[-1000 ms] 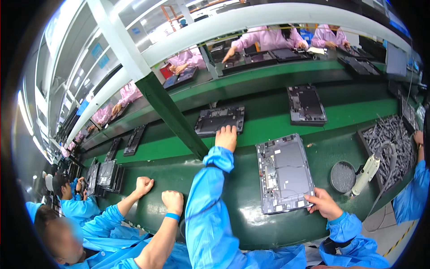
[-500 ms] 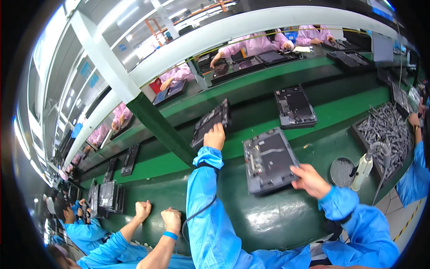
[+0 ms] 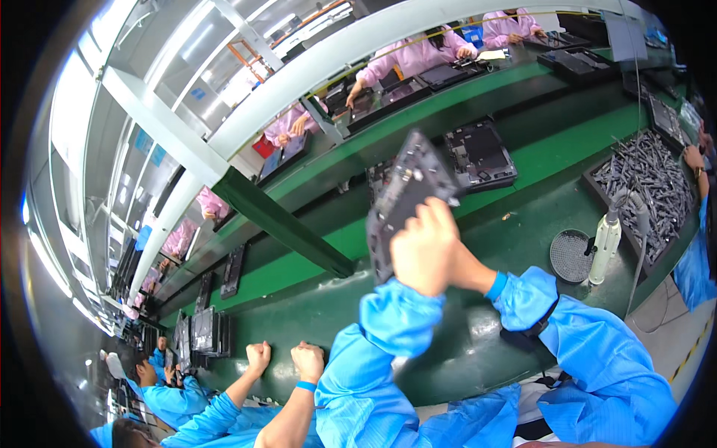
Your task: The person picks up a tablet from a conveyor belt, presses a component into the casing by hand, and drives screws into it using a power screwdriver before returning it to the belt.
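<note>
My left hand (image 3: 423,252) grips a dark laptop chassis (image 3: 407,200), tilted up just beyond my knuckles — my right hand (image 3: 468,266) is mostly hidden behind it, its grip unclear — with a pale power screwdriver (image 3: 606,250) well to their right.
</note>
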`<state>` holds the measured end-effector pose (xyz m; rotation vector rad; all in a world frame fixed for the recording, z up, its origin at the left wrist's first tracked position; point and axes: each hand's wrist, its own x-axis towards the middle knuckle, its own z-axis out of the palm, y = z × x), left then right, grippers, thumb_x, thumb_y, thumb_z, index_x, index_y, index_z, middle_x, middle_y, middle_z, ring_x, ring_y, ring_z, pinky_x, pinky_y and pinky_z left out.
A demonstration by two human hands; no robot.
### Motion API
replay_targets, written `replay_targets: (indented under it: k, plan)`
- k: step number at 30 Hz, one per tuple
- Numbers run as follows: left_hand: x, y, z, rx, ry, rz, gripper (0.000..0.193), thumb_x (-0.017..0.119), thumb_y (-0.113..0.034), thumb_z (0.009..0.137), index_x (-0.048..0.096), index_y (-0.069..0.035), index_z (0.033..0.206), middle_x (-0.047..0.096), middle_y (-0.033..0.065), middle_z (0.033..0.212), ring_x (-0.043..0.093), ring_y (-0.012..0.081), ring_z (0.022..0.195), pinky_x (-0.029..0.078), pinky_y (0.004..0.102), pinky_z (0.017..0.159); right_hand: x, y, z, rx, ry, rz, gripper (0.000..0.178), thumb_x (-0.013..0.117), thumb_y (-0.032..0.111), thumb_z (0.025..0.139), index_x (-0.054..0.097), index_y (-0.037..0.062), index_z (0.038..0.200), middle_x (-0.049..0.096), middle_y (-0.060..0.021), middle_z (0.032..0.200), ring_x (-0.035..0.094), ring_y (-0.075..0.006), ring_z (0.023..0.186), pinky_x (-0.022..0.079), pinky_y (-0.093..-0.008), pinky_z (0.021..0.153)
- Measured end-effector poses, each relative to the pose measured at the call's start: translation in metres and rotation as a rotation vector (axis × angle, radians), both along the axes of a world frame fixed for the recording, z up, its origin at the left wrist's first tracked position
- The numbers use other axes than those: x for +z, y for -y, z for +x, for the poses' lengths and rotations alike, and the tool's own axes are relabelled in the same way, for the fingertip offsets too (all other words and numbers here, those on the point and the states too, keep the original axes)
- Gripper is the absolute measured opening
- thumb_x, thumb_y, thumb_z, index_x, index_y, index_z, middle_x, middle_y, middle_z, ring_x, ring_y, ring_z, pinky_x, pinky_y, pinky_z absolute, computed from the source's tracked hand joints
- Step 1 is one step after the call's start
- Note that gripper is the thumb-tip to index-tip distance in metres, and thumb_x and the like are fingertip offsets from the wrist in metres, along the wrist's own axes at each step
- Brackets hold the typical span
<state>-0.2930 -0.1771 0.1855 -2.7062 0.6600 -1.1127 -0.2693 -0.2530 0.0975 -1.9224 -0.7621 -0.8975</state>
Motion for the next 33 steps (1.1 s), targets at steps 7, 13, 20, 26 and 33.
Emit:
replay_targets:
  k: [7,13,20,26,33]
  plan:
    - [0.001,0.030,-0.079,-0.362,-0.351,-0.280,0.049,0.075,-0.027,0.068,0.058,-0.004,0.108,0.062,0.0102,0.090,0.063,0.0260,0.081,0.052,0.0369,0.068,-0.036,0.048,-0.076,0.104,-0.568,0.654,0.049,0.059,0.013,0.087,0.040,-0.0042,0.128,0.053,-0.0106,0.120,0.053,-0.0198,0.110,0.042,-0.0317,0.097]
    - [-0.083,-0.041,-0.080,-0.089,-0.353,-0.580,0.035,0.071,-0.016,0.079,0.058,0.000,0.108,0.062,0.0147,0.093,0.060,0.0306,0.081,0.049,0.0376,0.069,-0.034,0.128,-0.078,0.279,-1.125,0.796,0.045,0.057,0.014,0.089,0.043,-0.0077,0.126,0.063,-0.0118,0.102,0.062,-0.0128,0.088,0.051,-0.0269,0.075]
    - [-0.147,-0.040,-0.134,-0.056,-0.877,-1.017,0.047,0.070,-0.011,0.080,0.050,0.001,0.121,0.058,0.0064,0.063,0.055,0.0141,0.054,0.046,0.0278,0.053,-0.039,0.137,-0.088,-0.333,-0.508,-0.073,0.026,0.065,0.013,0.083,0.064,0.0002,0.105,0.064,-0.0120,0.097,0.063,-0.0255,0.086,0.051,-0.0316,0.071]
    - [-0.131,-0.036,-0.136,-0.089,-0.698,-0.739,0.033,0.072,-0.002,0.075,0.060,-0.001,0.105,0.054,0.0065,0.076,0.050,0.0105,0.061,0.040,0.0226,0.050,-0.022,0.122,-0.144,0.222,-0.693,-0.518,0.015,0.070,0.016,0.075,0.064,0.0045,0.082,0.058,-0.0078,0.081,0.059,-0.0269,0.076,0.048,-0.0375,0.066]
    - [-0.121,-0.021,-0.141,-0.321,-0.771,-0.583,0.022,0.075,-0.003,0.068,0.066,-0.001,0.087,0.056,0.0097,0.080,0.053,0.0275,0.072,0.045,0.0359,0.063,-0.040,0.120,-0.153,0.202,-0.596,-0.418,0.018,0.071,0.019,0.074,0.064,0.0070,0.086,0.054,-0.0056,0.082,0.058,-0.0249,0.077,0.046,-0.0374,0.064]
